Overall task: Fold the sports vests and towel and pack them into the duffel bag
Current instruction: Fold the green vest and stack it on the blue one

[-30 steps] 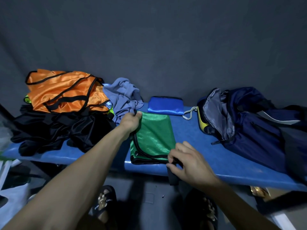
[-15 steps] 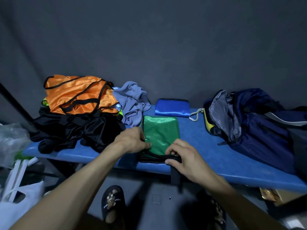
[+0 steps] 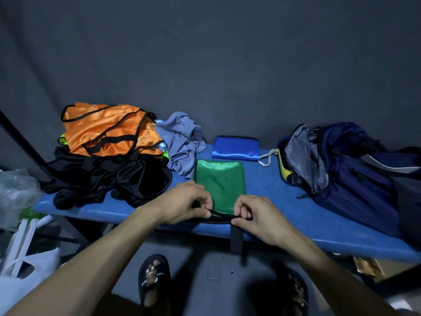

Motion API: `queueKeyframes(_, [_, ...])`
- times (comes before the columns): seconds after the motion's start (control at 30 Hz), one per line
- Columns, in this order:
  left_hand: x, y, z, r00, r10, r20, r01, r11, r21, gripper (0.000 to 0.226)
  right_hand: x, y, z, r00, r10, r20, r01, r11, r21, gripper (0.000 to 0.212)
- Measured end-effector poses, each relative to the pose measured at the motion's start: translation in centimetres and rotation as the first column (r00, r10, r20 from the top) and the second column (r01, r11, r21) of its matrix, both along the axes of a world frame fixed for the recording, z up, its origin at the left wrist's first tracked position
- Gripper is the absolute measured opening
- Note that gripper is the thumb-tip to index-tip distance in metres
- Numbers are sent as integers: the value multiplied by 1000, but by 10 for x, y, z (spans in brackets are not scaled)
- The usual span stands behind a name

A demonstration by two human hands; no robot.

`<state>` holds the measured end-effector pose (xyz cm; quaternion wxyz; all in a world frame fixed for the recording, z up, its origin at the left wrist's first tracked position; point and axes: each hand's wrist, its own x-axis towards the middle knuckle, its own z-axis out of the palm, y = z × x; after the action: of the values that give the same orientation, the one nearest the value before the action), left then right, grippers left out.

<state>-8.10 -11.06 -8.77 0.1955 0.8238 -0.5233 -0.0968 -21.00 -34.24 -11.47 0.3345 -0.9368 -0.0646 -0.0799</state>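
The folded green vest (image 3: 219, 181), lying on the counter (image 3: 296, 215) near its front edge, is pinched at its near hem by both hands, left (image 3: 185, 205) and right (image 3: 255, 216); the fabric is judged light, limp and slippery.

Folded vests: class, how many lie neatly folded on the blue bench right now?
2. The green vest lies at the near edge, pinched by the left hand and right hand; the blue vest sits behind it. Others remain unfolded in the pile; some may be hidden.

Both hands — left hand (image 3: 185, 202), right hand (image 3: 257, 216) — reach forward, fingers curled, pinching.
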Motion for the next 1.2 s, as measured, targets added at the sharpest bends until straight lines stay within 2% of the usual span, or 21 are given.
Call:
queueKeyframes(0.13, [2, 4, 5, 993, 46, 110, -34, 994, -104, 13, -4, -1, 3, 991, 86, 98, -75, 991, -108, 27])
queueKeyframes(0.23, [4, 9, 1, 984, 77, 161, -73, 997, -34, 13, -15, -3, 3, 971, 176, 162, -126, 953, -276, 19])
queueKeyframes(0.3, [2, 12, -1, 985, 55, 166, -65, 996, 54, 11, -24, -2, 1, 960, 220, 173, -123, 887, -444, 28])
queueKeyframes(0.37, [-2, 11, -1, 971, 53, 232, -81, 991, 111, 14, -32, 2, -4, 961, 221, 166, -77, 791, -608, 44])
queueKeyframes(0.47, [-14, 1, 4, 947, 34, 319, -67, 993, 93, 41, -38, 11, -18, 959, 183, 215, 20, 714, -700, 54])
queueKeyframes(0.53, [-25, -9, 3, 957, -35, 288, 12, 997, 81, 55, -37, 15, -24, 930, 189, 316, 92, 712, -696, 45])
queueKeyframes(0.67, [-38, -18, -9, 968, -123, 219, 94, 986, 137, 53, -38, 14, -24, 884, 214, 416, 139, 729, -670, 21])
queueKeyframes(0.7, [-38, -17, -11, 971, -118, 208, 96, 989, 116, 53, -38, 13, -23, 890, 202, 408, 115, 769, -629, 18])
queueKeyframes(0.8, [-37, -12, -18, 969, -121, 216, 107, 992, 74, 52, -35, 12, -16, 941, 85, 327, 47, 925, -377, 10])
queueKeyframes(0.9, [-39, -11, -24, 959, -130, 252, 118, 991, 64, 50, -22, 13, -6, 982, -93, 165, 123, 976, -182, 26])
queueKeyframes(0.97, [-38, -11, -26, 959, -118, 258, 108, 993, 55, 51, -10, 11, -1, 981, -191, 42, 194, 977, -87, 23])
queueKeyframes(1.03, [-37, -10, -28, 962, -108, 250, 103, 994, 35, 54, 1, 10, -1, 964, -256, -73, 255, 967, -31, 17])
queueKeyframes(1.1, [-36, -7, -32, 973, -97, 209, 99, 995, 0, 57, 6, 11, -1, 954, -282, -99, 282, 959, -11, 18])
queueKeyframes(1.2, [-32, 3, -38, 975, -78, 206, 89, 995, -45, 61, 8, 13, -2, 973, -223, 65, 230, 962, -144, 26])
